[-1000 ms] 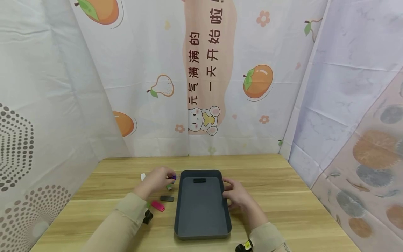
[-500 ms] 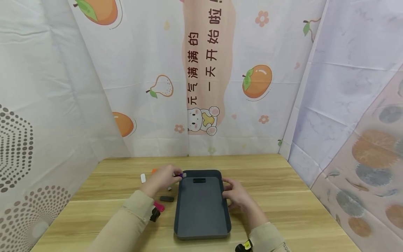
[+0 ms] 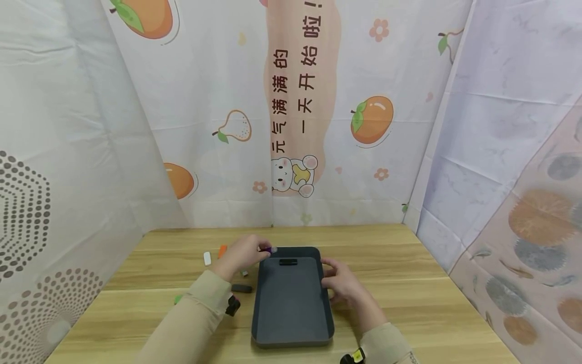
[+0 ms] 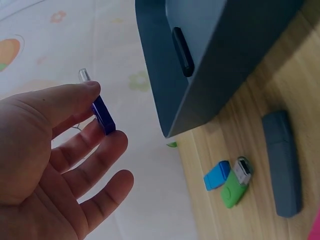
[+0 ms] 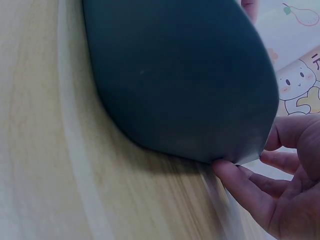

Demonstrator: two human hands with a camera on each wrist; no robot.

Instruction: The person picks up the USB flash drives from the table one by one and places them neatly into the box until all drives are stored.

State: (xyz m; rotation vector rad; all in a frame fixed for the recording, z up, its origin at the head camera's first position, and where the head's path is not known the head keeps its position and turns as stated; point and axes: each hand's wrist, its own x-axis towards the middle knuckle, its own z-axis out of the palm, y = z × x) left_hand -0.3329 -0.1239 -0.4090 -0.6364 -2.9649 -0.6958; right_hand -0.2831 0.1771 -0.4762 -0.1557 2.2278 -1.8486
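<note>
My left hand pinches a dark blue-purple USB flash drive between thumb and fingers, its clear end pointing away from the palm. In the head view, this drive overlaps the far left corner of a dark grey tray. The hand's other fingers are spread and loosely bent. A black USB stick lies inside the tray at its far end. My right hand rests against the tray's right outer side, fingers loosely extended. Close up in the right wrist view, its thumb touches the tray's lower edge.
Left of the tray lie a dark grey USB stick, a green one and a small blue piece. A white stick and an orange one are farther back. My left sleeve partly covers a green item.
My left hand has moved right with the blue-purple flash drive, from beside the tray to its far left corner. The right hand and tray have stayed in place.
</note>
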